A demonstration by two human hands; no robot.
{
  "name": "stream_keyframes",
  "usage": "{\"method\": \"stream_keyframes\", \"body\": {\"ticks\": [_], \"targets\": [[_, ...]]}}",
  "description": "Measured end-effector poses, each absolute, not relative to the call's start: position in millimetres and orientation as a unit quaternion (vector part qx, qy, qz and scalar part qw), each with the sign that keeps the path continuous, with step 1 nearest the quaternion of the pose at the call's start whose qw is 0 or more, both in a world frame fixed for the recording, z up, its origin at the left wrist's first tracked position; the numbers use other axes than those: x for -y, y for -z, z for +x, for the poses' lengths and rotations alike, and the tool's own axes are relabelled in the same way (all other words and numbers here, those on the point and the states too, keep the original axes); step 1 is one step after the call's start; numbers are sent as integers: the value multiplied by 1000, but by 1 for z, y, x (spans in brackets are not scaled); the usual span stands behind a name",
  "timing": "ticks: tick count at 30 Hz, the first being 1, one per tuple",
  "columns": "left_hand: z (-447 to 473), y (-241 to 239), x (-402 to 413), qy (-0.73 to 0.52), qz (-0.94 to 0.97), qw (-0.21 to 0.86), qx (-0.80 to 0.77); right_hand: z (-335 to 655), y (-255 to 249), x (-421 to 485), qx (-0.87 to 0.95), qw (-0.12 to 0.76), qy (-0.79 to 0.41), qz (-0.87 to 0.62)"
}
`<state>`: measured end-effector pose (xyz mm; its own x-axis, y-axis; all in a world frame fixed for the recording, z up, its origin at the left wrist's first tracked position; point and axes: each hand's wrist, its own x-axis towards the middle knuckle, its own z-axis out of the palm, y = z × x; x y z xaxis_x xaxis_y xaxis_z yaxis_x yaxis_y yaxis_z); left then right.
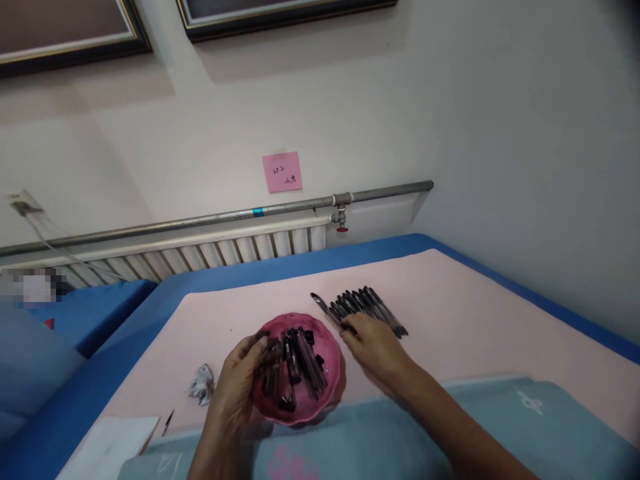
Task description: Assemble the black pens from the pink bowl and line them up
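Note:
A pink plastic bowl (327, 393) sits on the pink sheet and holds several dark pens and pen parts. My left hand (239, 383) is at the bowl's left rim, its fingers curled round some of the dark pieces. Just right of the bowl my right hand (373, 347) reaches to the near end of a row of black pens (370, 308) laid side by side on the sheet. Its fingertips touch the near end of one pen that lies at a slant (323, 307); the fingers look pinched.
A crumpled wrapper (201, 385) and a white paper sheet (113, 447) with a thin dark stick (167, 421) lie at the left. A teal cloth (500, 427) covers the near edge. A radiator (200, 253) and pipe run along the wall behind.

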<state>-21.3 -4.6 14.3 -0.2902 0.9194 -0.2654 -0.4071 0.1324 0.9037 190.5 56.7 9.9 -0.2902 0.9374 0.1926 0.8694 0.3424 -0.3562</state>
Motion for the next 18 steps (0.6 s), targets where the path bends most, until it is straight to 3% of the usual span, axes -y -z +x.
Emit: {"method": "stream_keyframes", "body": {"ticks": [8, 18], "targets": [[-29, -13, 5, -593, 274, 524, -547, 213, -4, -72, 767, 103, -58, -631], [-32, -5, 2, -570, 351, 445, -595, 208, -9, -68, 773, 107, -28, -625]]}}
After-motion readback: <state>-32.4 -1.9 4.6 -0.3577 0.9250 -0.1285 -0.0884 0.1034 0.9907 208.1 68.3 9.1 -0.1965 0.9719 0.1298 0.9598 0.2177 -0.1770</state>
